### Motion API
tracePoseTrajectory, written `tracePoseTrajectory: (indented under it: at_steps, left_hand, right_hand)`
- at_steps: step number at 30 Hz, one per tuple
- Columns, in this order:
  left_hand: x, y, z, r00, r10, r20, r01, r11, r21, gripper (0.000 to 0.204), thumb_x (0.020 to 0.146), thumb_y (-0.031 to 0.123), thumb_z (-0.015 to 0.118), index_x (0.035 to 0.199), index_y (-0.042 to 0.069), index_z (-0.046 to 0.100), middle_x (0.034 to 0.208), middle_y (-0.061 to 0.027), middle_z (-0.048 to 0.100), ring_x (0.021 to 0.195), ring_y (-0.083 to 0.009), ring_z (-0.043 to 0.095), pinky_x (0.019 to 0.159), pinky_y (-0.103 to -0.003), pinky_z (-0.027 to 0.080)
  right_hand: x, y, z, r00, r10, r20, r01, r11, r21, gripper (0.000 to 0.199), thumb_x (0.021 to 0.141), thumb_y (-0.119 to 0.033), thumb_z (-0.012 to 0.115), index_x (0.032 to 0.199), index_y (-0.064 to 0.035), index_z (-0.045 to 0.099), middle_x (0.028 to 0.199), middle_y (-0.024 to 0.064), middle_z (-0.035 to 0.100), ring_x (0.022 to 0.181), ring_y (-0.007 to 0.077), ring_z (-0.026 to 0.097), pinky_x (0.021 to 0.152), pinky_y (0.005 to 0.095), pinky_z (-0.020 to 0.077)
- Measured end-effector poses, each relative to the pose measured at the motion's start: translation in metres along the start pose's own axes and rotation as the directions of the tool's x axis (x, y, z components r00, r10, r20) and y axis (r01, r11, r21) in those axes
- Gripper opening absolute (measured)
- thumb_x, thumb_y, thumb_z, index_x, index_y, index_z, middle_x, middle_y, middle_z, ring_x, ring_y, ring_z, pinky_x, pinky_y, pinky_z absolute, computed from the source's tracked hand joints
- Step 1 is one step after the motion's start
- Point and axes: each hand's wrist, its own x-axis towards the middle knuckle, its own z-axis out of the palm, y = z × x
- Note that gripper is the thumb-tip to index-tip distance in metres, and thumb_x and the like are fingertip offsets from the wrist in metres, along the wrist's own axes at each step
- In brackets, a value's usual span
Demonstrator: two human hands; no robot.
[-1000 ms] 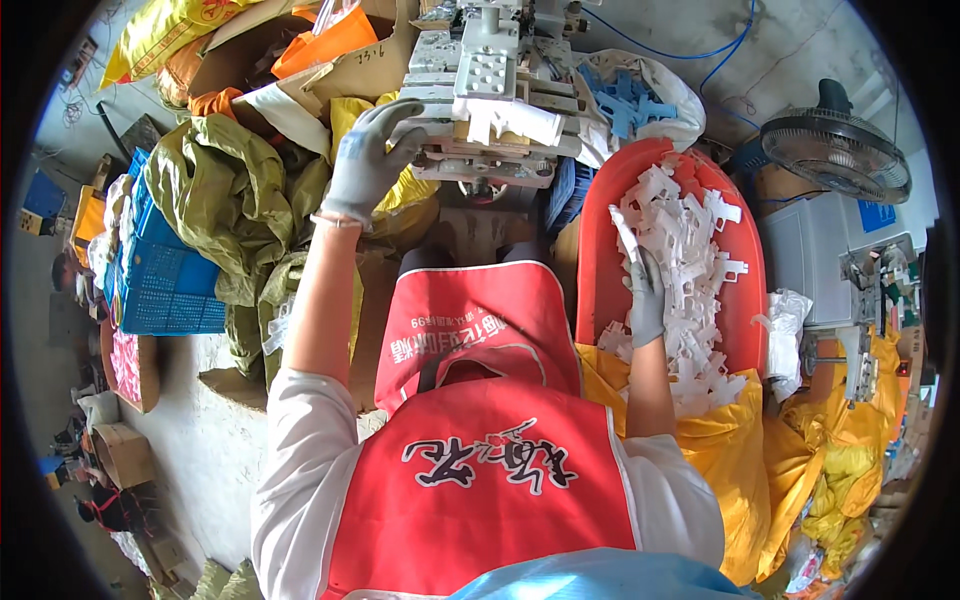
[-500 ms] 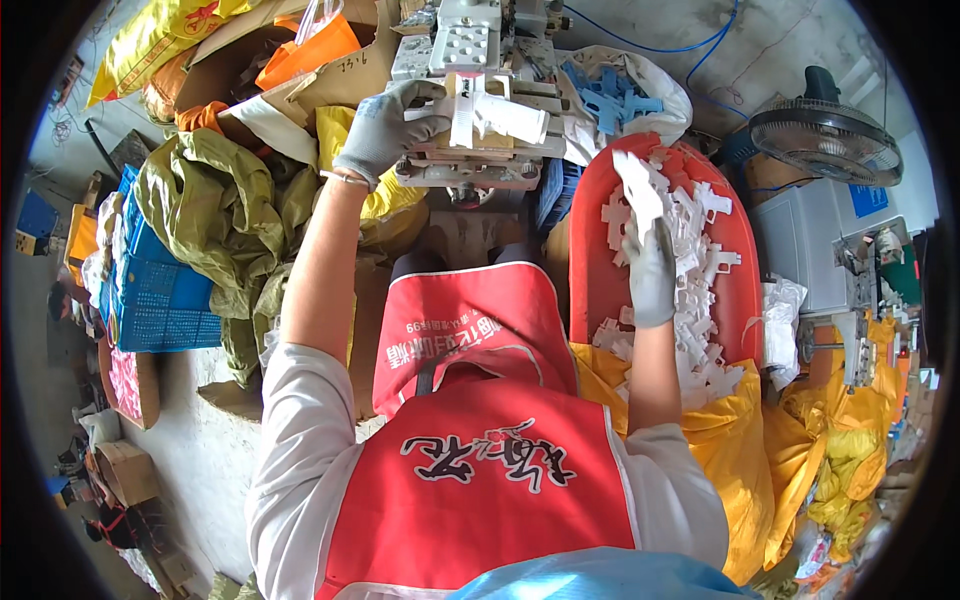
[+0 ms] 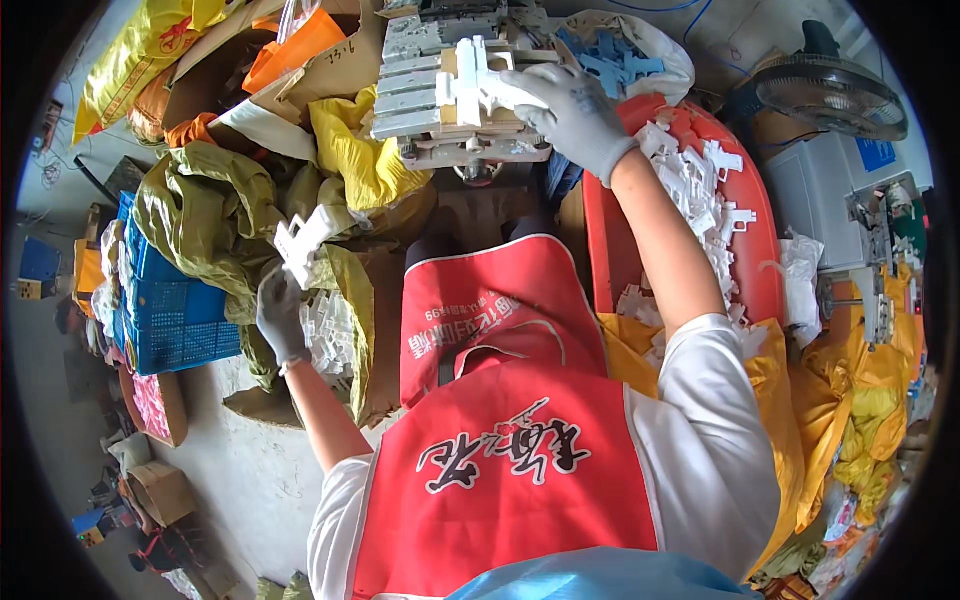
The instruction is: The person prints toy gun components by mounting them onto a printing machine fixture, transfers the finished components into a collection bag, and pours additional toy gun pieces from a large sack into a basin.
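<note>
Viewing remotely, I saw right grip [image 3: 580, 115] clasping the piece [image 3: 470, 82] lying leftward; whether left grip [image 3: 280, 308] held another piece [image 3: 303, 244], I couldn't tell.

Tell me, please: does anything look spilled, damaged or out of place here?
Nothing clearly stands out. The white pistol-shaped pieces in the red tub lie jumbled, but I see none plainly broken and none spilled on the visible floor. The right arm hides some of them.

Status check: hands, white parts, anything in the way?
Right hand gripping white pistol-shaped plastic piece on grey metal machine. Left hand at second white plastic piece, grip unclear. Right fingers partly cover first piece. Crumpled olive-green sack beside left hand.
</note>
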Motion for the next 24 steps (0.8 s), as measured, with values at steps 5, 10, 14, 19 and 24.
tracePoseTrajectory:
  at_steps: [5, 10, 14, 19, 24]
  left_hand:
    - [-0.025, -0.046, -0.004, 0.980, -0.185, 0.068, 0.196, 0.950, -0.243, 0.026, 0.086, 0.016, 0.068, 0.106, -0.001, 0.063, 0.101, -0.0041, 0.065, 0.092, -0.0096, 0.059, 0.083, -0.024, 0.047]
    - [-0.042, -0.103, -0.022, 0.982, -0.189, -0.007, 0.189, 0.982, -0.002, 0.036, 0.089, 0.026, 0.063, 0.116, 0.002, 0.061, 0.107, -0.0102, 0.066, 0.094, -0.0190, 0.062, 0.083, -0.030, 0.048]
    - [-0.047, -0.149, -0.044, 0.973, -0.222, -0.055, 0.229, 0.954, 0.192, 0.038, 0.091, 0.030, 0.060, 0.115, 0.001, 0.062, 0.121, -0.0107, 0.060, 0.103, -0.0225, 0.059, 0.088, -0.033, 0.049]
    - [-0.040, -0.123, -0.013, 0.973, -0.205, 0.102, 0.182, 0.963, 0.198, 0.033, 0.092, 0.024, 0.059, 0.115, 0.000, 0.062, 0.121, -0.0108, 0.060, 0.105, -0.0207, 0.058, 0.090, -0.031, 0.047]
    - [-0.041, -0.031, 0.042, 0.942, -0.180, 0.282, 0.172, 0.984, 0.054, 0.031, 0.093, 0.018, 0.056, 0.117, -0.003, 0.059, 0.116, -0.0091, 0.062, 0.103, -0.0173, 0.058, 0.092, -0.030, 0.045]
  right_hand:
    - [-0.004, 0.006, -0.019, 0.997, -0.068, 0.025, 0.071, 0.985, -0.157, 0.041, 0.089, -0.030, 0.055, 0.129, -0.0203, 0.053, 0.125, 0.0081, 0.056, 0.114, 0.0285, 0.052, 0.096, 0.0391, 0.0407]
    - [-0.078, 0.048, -0.062, 0.995, 0.073, 0.071, -0.086, 0.976, 0.198, 0.039, 0.089, -0.019, 0.058, 0.124, -0.0035, 0.051, 0.125, 0.0178, 0.052, 0.110, 0.0356, 0.053, 0.092, 0.0376, 0.0445]
    - [-0.258, 0.156, -0.036, 0.650, 0.556, 0.517, -0.579, 0.804, -0.137, 0.038, 0.095, -0.018, 0.043, 0.129, -0.0033, 0.050, 0.124, 0.0188, 0.054, 0.115, 0.0271, 0.053, 0.094, 0.0364, 0.0448]
    - [-0.471, 0.175, 0.002, -0.026, 0.928, 0.371, -0.758, 0.223, -0.613, 0.059, 0.089, -0.044, 0.046, 0.142, -0.0215, 0.035, 0.129, 0.0137, 0.053, 0.124, 0.0327, 0.047, 0.104, 0.0429, 0.0359]
    - [-0.482, 0.128, 0.038, 0.067, 0.994, -0.080, -0.832, 0.012, -0.555, 0.050, 0.081, -0.048, 0.055, 0.125, -0.0245, 0.054, 0.140, 0.0095, 0.042, 0.120, 0.0395, 0.048, 0.099, 0.0497, 0.0389]
